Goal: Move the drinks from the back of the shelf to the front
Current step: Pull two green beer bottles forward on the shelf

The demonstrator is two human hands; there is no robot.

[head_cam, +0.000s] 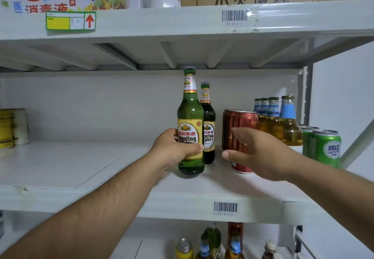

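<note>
Head view, frame centre: left hand (178, 147) grips the green beer bottle (190, 121) mid-pull, while right hand (255, 153) spreads around the red can (241, 137), which it should clasp next.

Right hand (261, 155) covers much of the front red can (241, 137) — cans behind hidden; bottom-shelf bottles (212, 240) cut off below.
</note>
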